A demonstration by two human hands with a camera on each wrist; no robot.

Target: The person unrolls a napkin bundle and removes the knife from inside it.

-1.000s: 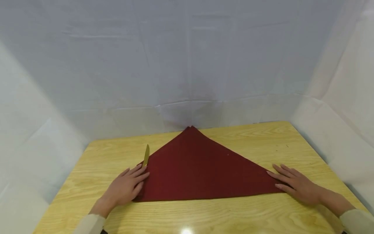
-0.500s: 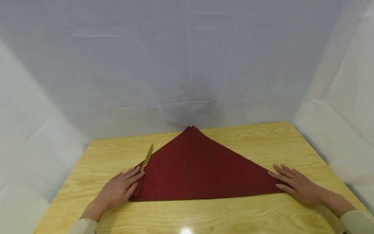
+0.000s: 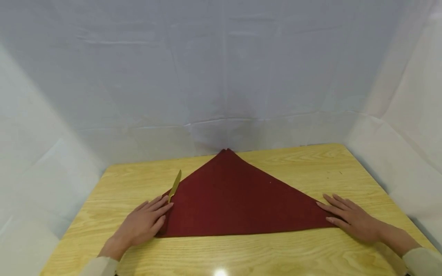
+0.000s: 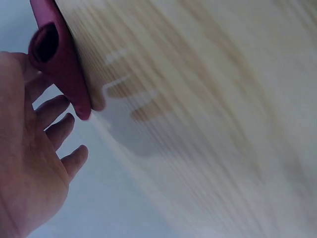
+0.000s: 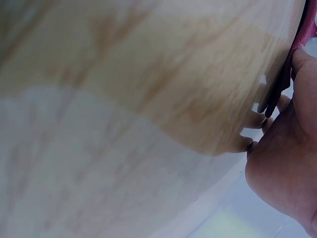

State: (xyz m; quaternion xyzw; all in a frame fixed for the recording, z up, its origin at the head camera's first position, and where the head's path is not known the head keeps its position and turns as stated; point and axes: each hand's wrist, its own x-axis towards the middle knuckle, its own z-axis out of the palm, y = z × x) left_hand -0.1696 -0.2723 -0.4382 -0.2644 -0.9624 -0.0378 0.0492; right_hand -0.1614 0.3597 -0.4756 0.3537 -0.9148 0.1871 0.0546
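A dark red cloth napkin (image 3: 238,199), folded into a triangle, lies flat with its peak at the table's back edge. A golden table knife (image 3: 175,186) slants over its left end, blade tip pointing away and handle end under the fingers. My left hand (image 3: 143,224) rests with extended fingers on that left end. The left wrist view shows the napkin's edge there turned into a hollow roll (image 4: 62,64), the fingers beside it. At the napkin's right corner my right hand (image 3: 355,220) lies with its fingers spread, fingertips on the cloth.
The wooden table (image 3: 276,253) extends in front of the napkin and to both sides. A pale sheet (image 3: 221,76) hangs behind the table and continues along the left and right sides.
My left hand slid left, then came back slightly right. The rolled left end shifted with it, and the knife now leans further right. My right hand has stayed in place.
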